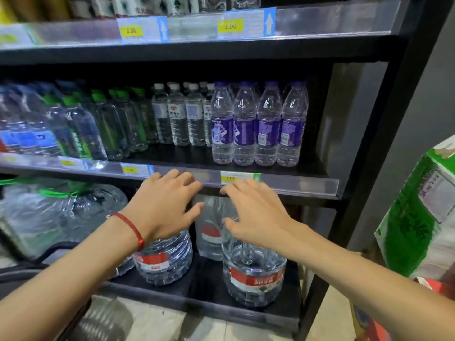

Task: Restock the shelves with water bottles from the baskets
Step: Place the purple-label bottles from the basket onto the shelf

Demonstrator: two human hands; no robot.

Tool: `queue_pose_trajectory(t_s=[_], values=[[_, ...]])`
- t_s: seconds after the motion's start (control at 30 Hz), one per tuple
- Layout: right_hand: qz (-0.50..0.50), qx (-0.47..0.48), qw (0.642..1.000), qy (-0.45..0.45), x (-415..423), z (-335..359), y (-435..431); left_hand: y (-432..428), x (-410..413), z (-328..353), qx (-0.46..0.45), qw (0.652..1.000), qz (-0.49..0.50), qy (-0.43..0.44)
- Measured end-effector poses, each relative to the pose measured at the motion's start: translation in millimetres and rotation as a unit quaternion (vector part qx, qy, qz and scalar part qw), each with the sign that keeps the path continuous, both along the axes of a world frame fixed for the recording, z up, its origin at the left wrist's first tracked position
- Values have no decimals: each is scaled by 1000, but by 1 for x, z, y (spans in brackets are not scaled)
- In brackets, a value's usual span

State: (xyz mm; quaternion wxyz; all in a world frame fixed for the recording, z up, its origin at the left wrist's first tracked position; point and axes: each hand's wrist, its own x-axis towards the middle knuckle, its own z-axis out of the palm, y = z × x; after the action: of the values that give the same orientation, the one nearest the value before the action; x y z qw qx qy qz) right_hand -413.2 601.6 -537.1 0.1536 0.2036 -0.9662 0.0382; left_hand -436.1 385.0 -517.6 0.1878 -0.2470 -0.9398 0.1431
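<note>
Bottle [253, 274] beneath right fingers [237, 189]

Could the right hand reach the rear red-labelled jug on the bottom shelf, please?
Probably yes: the open right hand hovers before the rear jug, visible between the left jug and right jug.

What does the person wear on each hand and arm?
Both forearms are bare: no sleeves or gloves show. The left hand has a thin red cord bracelet with a small red bead at its wrist. The right hand wears nothing; no rings show.
</note>
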Motion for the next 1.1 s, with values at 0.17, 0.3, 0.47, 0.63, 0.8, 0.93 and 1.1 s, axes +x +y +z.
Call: queue_pose_trajectory(t_s=[0.17, 0.3, 0.47, 0.63, 0.8, 0.93, 1.1], values=[[92, 23, 994, -60, 14, -35, -50, -52, 43, -27, -28, 998, 51, -5], [156, 28, 985, -73, 24, -56, -92, -100, 76, -42, -58, 991, 105, -54], [203, 24, 976, -77, 34, -73, -143, -157, 105, -61, -65, 981, 164, -80], [245, 51, 965, -76, 41, -87, -196, -216, 139, -89, -56, 971, 214, -91], [271, 58, 958, -75, 46, -101, -265, -286, 172, -111, -19, 956, 272, -108], [296, 72, 950, -74, 58, -116, -320, -335, 189, -137, -16, 953, 284, -108], [304, 99, 945, -68, 58, -143, -390, -391, 200, -173, 7, 955, 285, -84]])
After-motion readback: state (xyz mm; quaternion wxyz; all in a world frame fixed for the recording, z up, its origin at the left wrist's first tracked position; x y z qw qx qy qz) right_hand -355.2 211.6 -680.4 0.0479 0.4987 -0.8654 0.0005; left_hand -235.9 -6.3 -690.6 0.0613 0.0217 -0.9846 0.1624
